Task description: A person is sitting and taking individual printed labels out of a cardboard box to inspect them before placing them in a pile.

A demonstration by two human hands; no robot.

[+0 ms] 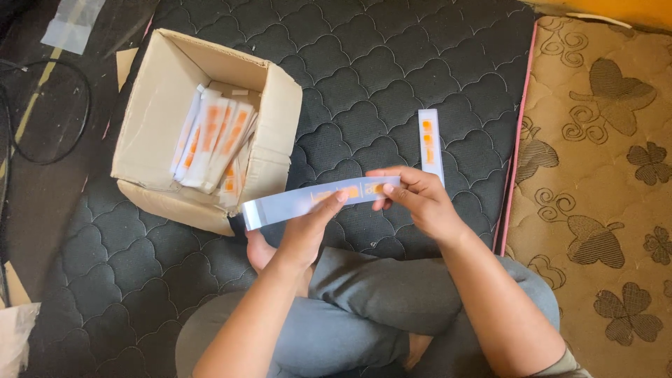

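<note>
2 hands (364,210) are holding 1 long packet (315,199); 1 more is lying beside 1 cardboard box (161,105) holding several.

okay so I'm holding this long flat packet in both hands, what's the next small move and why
Probably set the packet down on the black quilted mat beside the single packet already lying there. Both the left hand and right hand grip it, and the cardboard box holds many more.

Soft daylight falls from about two o'clock, brightest on the tan mat (595,175). The floor (49,140) at nine o'clock stays dim. Motion blur softens the strip (308,199); corners bend slightly.
</note>
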